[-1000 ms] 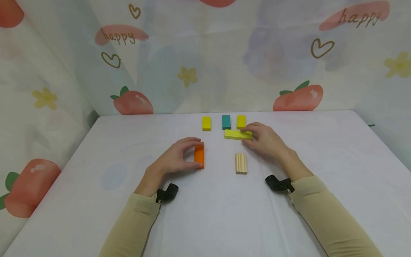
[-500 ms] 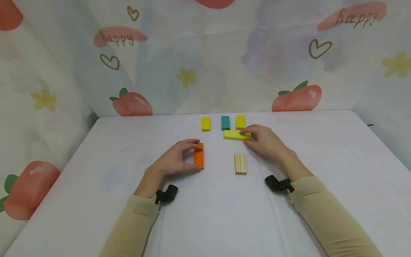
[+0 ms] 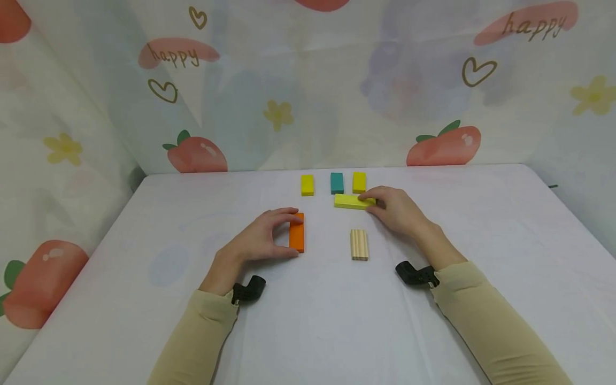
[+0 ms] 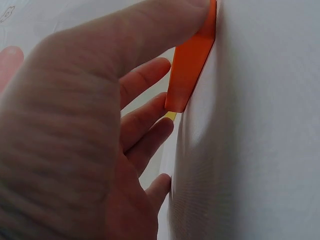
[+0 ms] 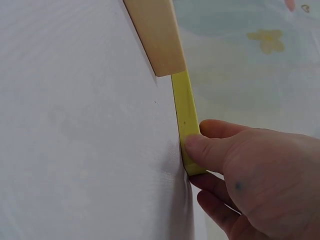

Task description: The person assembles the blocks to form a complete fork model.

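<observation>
My head view shows one support surface: a table [image 3: 317, 331] under a white cloth, far corners rounded. I count six blocks directly on it. Rear row, left to right: a first yellow block [image 3: 307, 185], a teal block [image 3: 337, 183] and a second yellow block [image 3: 359, 182], each apart from the next. A longer lime block [image 3: 345, 201] lies crosswise just in front of the latter two; I cannot verify contact. Nearer the camera, an orange block [image 3: 297, 236] runs front to back; to its right, apart, lies a striped wooden block [image 3: 359, 245].
</observation>
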Demonstrator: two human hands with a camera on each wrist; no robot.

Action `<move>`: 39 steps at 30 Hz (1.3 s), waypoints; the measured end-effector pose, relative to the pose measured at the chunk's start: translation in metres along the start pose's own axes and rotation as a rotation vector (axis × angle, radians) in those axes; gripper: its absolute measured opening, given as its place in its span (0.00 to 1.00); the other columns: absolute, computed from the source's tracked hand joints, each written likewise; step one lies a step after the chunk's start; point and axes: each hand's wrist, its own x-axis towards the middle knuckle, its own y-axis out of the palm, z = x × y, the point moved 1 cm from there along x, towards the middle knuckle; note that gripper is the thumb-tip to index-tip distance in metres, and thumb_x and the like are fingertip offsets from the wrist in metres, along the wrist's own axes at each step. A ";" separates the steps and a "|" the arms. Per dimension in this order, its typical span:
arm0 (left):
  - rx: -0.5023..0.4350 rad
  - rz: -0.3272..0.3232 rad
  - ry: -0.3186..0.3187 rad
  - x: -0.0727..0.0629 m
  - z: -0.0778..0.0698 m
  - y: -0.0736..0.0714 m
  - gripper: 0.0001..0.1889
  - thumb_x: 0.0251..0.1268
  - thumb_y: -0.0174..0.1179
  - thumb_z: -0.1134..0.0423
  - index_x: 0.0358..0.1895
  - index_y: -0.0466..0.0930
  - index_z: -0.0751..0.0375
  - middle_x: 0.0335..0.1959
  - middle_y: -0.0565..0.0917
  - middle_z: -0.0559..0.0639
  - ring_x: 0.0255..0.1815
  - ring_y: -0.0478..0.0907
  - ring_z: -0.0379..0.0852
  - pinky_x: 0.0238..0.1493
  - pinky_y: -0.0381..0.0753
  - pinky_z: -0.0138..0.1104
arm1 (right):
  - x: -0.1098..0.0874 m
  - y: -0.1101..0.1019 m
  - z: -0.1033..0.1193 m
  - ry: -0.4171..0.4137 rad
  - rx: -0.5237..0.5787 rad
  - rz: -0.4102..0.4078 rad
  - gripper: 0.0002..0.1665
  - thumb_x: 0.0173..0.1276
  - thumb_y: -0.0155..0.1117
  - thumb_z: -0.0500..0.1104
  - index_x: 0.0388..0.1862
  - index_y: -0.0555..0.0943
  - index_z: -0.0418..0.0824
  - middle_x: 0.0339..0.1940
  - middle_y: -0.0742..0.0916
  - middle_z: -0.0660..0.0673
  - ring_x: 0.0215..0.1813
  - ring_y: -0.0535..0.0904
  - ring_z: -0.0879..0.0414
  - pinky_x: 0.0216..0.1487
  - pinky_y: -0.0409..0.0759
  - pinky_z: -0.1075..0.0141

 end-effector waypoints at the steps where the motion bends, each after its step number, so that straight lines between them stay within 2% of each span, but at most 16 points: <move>1: 0.001 0.000 0.002 0.000 0.000 0.000 0.32 0.54 0.76 0.53 0.64 0.79 0.50 0.75 0.67 0.44 0.76 0.58 0.48 0.75 0.57 0.48 | 0.000 0.000 0.000 0.000 0.002 -0.001 0.21 0.73 0.63 0.34 0.64 0.80 0.37 0.66 0.79 0.35 0.67 0.72 0.39 0.69 0.68 0.44; 11: -0.024 -0.006 0.033 0.000 0.001 -0.001 0.31 0.53 0.77 0.55 0.63 0.80 0.52 0.73 0.69 0.45 0.75 0.60 0.49 0.75 0.57 0.48 | -0.001 0.000 -0.001 0.015 0.043 -0.001 0.21 0.73 0.63 0.34 0.64 0.80 0.37 0.66 0.79 0.35 0.68 0.71 0.39 0.70 0.67 0.44; 30: -0.025 -0.015 0.025 0.002 -0.001 0.000 0.31 0.54 0.76 0.53 0.63 0.80 0.51 0.73 0.69 0.44 0.75 0.60 0.47 0.75 0.58 0.47 | -0.003 -0.002 0.002 0.030 0.075 -0.006 0.21 0.73 0.64 0.35 0.64 0.81 0.38 0.67 0.79 0.36 0.69 0.71 0.39 0.70 0.66 0.43; 39: -0.025 -0.014 0.012 0.006 -0.004 0.001 0.30 0.54 0.77 0.53 0.62 0.80 0.50 0.72 0.70 0.42 0.74 0.61 0.44 0.74 0.60 0.43 | -0.001 -0.004 0.005 0.028 0.086 0.001 0.21 0.73 0.64 0.35 0.64 0.80 0.40 0.68 0.78 0.37 0.70 0.69 0.39 0.71 0.64 0.42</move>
